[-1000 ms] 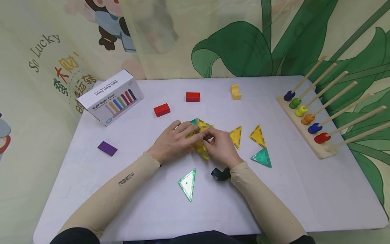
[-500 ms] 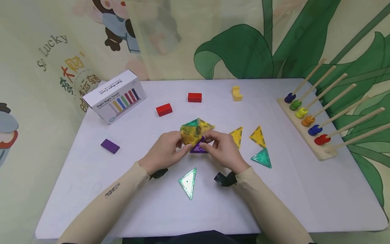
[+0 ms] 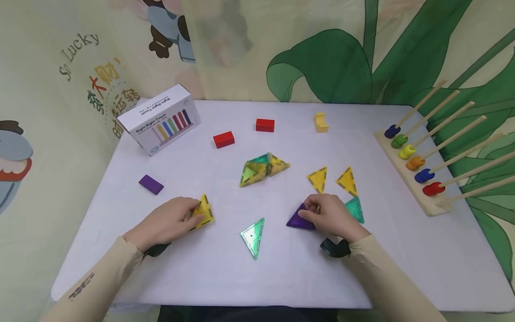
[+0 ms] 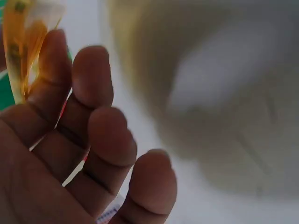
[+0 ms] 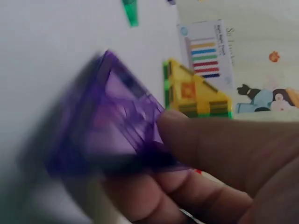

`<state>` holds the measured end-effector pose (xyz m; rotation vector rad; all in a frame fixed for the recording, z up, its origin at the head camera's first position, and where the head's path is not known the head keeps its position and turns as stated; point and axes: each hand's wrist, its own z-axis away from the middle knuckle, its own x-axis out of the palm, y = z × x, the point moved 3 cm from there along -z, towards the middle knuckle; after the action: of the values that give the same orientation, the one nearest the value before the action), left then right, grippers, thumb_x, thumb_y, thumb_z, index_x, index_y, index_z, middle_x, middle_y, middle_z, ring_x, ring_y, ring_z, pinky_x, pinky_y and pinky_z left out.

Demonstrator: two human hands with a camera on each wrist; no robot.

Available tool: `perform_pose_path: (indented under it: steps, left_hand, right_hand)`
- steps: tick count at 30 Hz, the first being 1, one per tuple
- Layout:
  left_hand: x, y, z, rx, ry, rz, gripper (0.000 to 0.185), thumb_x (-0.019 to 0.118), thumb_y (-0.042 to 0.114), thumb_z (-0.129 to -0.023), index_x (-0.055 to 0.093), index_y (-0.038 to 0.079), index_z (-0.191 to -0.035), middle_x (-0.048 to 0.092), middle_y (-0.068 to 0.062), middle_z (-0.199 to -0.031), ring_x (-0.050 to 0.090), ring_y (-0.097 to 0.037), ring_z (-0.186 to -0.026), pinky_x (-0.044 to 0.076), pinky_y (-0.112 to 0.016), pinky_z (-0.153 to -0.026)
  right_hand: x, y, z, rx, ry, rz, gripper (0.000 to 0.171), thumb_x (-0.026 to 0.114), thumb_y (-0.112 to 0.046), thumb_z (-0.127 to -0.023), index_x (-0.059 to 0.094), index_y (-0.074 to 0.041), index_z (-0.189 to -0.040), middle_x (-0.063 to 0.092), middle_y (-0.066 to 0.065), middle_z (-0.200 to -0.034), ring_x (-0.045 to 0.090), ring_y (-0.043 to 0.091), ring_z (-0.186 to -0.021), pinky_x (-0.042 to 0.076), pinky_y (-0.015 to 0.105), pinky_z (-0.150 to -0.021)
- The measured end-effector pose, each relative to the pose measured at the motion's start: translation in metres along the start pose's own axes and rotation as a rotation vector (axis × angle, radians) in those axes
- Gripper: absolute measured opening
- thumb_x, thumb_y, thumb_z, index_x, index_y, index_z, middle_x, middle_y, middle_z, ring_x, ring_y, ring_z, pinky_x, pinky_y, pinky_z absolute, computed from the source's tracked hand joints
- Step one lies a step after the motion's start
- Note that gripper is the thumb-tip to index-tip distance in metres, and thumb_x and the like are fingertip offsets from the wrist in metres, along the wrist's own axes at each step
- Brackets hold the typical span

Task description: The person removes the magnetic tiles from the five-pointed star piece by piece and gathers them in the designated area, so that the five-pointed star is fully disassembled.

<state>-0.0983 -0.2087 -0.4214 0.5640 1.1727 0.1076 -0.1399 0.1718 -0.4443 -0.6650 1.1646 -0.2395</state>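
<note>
On the left side of the table my left hand (image 3: 169, 221) pinches a yellow translucent triangular magnetic tile (image 3: 204, 211) between thumb and index finger. The left wrist view shows that tile (image 4: 18, 51) at its upper left edge, the other fingers apart from it. My right hand (image 3: 331, 216) holds a purple triangular magnetic tile (image 3: 298, 219) by one edge, thumb on its face in the right wrist view. Between and beyond the hands stands a joined cluster of yellow and green tiles (image 3: 255, 172). A loose green triangular tile (image 3: 253, 238) lies between the forearms.
Two yellow tiles, one here (image 3: 319, 179), and a green tile (image 3: 355, 209) lie beyond the right hand. Red blocks (image 3: 223, 139), a purple block (image 3: 151, 184) and a yellow block (image 3: 321, 123) are scattered around. A box (image 3: 161, 120) and a pegged bead board (image 3: 410, 172) flank them.
Both hands have left the tile cluster and spread apart. The left carries a yellow tile leftward; the right has brought the purple tile to the right and nearer. The cluster stays on the table.
</note>
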Motion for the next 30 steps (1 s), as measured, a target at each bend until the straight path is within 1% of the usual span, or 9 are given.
perform_pose_path:
  steps: [3, 7, 11, 14, 17, 20, 23, 26, 30]
  left_hand:
    - [-0.001, -0.015, 0.013, -0.037, -0.012, -0.091, 0.028, 0.063, 0.027, -0.096, 0.050, 0.017, -0.073, 0.041, 0.004, -0.067, 0.041, -0.010, -0.065, 0.031, -0.025, -0.060]
    - [-0.003, -0.030, 0.026, -0.077, 0.001, -0.236, 0.026, 0.067, 0.027, -0.087, 0.050, 0.018, -0.069, 0.042, 0.004, -0.067, 0.039, -0.012, -0.064, 0.029, -0.026, -0.058]
    - [-0.006, -0.035, 0.031, -0.084, 0.074, -0.359, 0.022, 0.072, 0.033, -0.082, 0.057, 0.019, -0.072, 0.049, 0.005, -0.069, 0.044, -0.014, -0.066, 0.034, -0.029, -0.057]
    - [-0.013, -0.029, 0.025, -0.079, 0.148, -0.384, 0.018, 0.072, 0.033, -0.084, 0.066, 0.016, -0.079, 0.060, 0.003, -0.074, 0.052, -0.018, -0.069, 0.044, -0.036, -0.059]
    - [-0.021, -0.013, -0.001, -0.054, 0.170, -0.341, 0.017, 0.071, 0.029, -0.092, 0.072, 0.013, -0.096, 0.071, -0.003, -0.088, 0.062, -0.023, -0.080, 0.055, -0.043, -0.071]
    - [-0.026, 0.011, -0.042, 0.018, 0.168, -0.278, 0.026, 0.071, 0.025, -0.096, 0.072, 0.011, -0.118, 0.075, -0.007, -0.105, 0.068, -0.027, -0.098, 0.059, -0.048, -0.089]
    - [-0.026, 0.034, -0.087, 0.096, 0.146, -0.230, 0.040, 0.071, 0.025, -0.098, 0.066, 0.012, -0.135, 0.072, -0.010, -0.125, 0.066, -0.030, -0.119, 0.055, -0.051, -0.104]
    - [-0.022, 0.047, -0.123, 0.148, 0.113, -0.175, 0.047, 0.071, 0.025, -0.099, 0.061, 0.013, -0.143, 0.065, -0.010, -0.140, 0.060, -0.031, -0.132, 0.050, -0.052, -0.112]
    - [-0.017, 0.051, -0.151, 0.175, 0.066, -0.058, 0.045, 0.072, 0.024, -0.098, 0.064, 0.012, -0.140, 0.067, -0.009, -0.138, 0.062, -0.028, -0.129, 0.049, -0.048, -0.113]
  right_hand:
    - [-0.006, 0.016, 0.014, 0.024, -0.057, 0.048, 0.027, 0.076, -0.029, -0.093, 0.061, -0.014, -0.077, 0.049, -0.005, -0.066, 0.044, 0.011, -0.060, 0.031, 0.022, -0.053]
    - [-0.015, 0.032, 0.030, 0.048, -0.125, 0.085, 0.036, 0.077, -0.030, -0.092, 0.053, -0.015, -0.069, 0.038, -0.007, -0.062, 0.039, 0.010, -0.057, 0.026, 0.022, -0.053]
    - [-0.021, 0.038, 0.040, 0.105, -0.134, 0.162, 0.036, 0.081, -0.037, -0.087, 0.057, -0.017, -0.069, 0.045, -0.007, -0.062, 0.044, 0.011, -0.058, 0.029, 0.025, -0.053]
    - [-0.024, 0.036, 0.038, 0.146, -0.105, 0.205, 0.035, 0.082, -0.042, -0.085, 0.062, -0.019, -0.071, 0.051, -0.006, -0.062, 0.048, 0.013, -0.060, 0.032, 0.027, -0.054]
    - [-0.026, 0.025, 0.030, 0.143, -0.051, 0.205, 0.033, 0.079, -0.042, -0.089, 0.064, -0.017, -0.074, 0.052, -0.004, -0.062, 0.047, 0.013, -0.059, 0.034, 0.027, -0.053]
    - [-0.024, 0.005, 0.012, 0.103, 0.010, 0.185, 0.030, 0.075, -0.039, -0.094, 0.067, -0.014, -0.078, 0.052, -0.003, -0.062, 0.047, 0.013, -0.058, 0.034, 0.027, -0.053]
    - [-0.015, -0.018, -0.011, 0.057, 0.032, 0.128, 0.027, 0.073, -0.037, -0.096, 0.070, -0.014, -0.083, 0.054, -0.002, -0.063, 0.048, 0.013, -0.059, 0.035, 0.027, -0.055]
    - [0.001, -0.036, -0.034, 0.012, 0.014, 0.039, 0.027, 0.071, -0.038, -0.097, 0.072, -0.013, -0.086, 0.052, -0.003, -0.063, 0.048, 0.013, -0.061, 0.035, 0.026, -0.057]
    - [0.019, -0.048, -0.054, 0.004, -0.017, -0.043, 0.030, 0.068, -0.041, -0.098, 0.071, -0.014, -0.085, 0.051, -0.004, -0.060, 0.048, 0.012, -0.058, 0.033, 0.025, -0.056]
